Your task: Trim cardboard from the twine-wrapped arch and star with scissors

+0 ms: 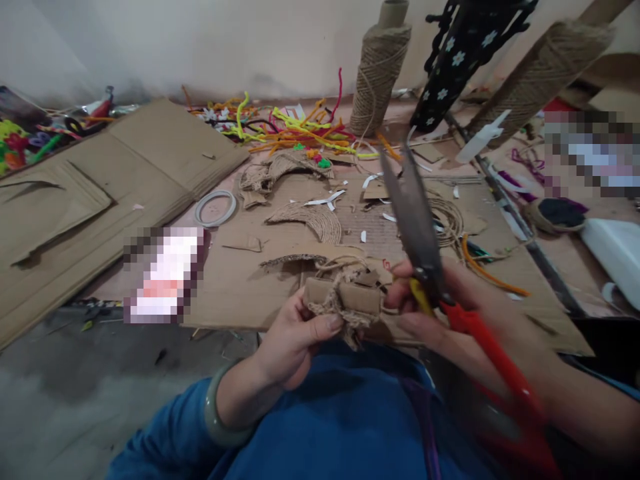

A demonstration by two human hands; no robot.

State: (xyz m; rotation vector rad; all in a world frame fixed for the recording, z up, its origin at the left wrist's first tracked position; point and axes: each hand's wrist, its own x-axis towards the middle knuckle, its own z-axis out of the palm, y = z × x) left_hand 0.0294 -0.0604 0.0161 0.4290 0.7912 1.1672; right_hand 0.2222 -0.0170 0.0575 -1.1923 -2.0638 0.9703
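In my left hand, thumb on top, is a small cardboard piece with twine wound around it. My right hand has its fingers closed around red-handled scissors, partly blurred. The blades point up and away over the table, slightly parted. My right fingertips are close to the right end of the cardboard piece; I cannot tell whether they also pinch the twine. Just beyond my hands lie a thin curved cardboard strip, a twine-covered crescent and another twine-covered curved piece.
A cardboard sheet covers the table. Behind are colourful pipe cleaners, a twine spool, a black flowered holder and another spool. A tape roll lies left, a glue bottle right, near a twine coil.
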